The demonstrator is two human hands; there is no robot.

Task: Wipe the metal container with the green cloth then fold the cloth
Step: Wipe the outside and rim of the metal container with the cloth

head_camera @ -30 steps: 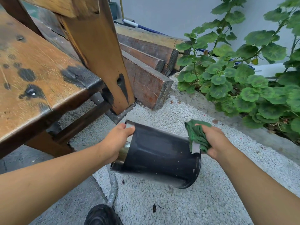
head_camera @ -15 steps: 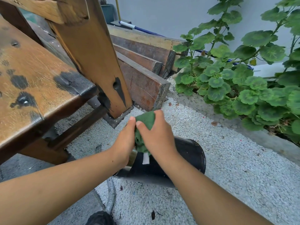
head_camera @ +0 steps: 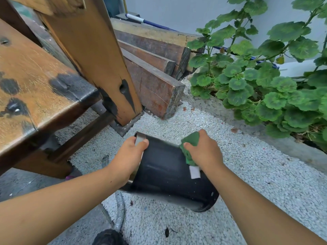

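The left hand (head_camera: 130,156) grips the container (head_camera: 169,175) at its open rim, thumb over the metal lip and fingers (head_camera: 141,143) clamped on the edge, probably so the mouth is pinned and the can cannot roll or twist under the rubbing. The container is held in the air, on its side, above the gravel ground (head_camera: 247,174), mouth toward the left and base toward the lower right; that tilt turns its dark flank up to the wiping hand. It is well clear of the wooden bench (head_camera: 35,82), off its near right corner. The right hand (head_camera: 203,151) presses the bunched cloth (head_camera: 190,147) on the upper side of the wall, its fingers closed on the wad, a white tag hanging below. Wiping looks under way; folding is not yet begun.
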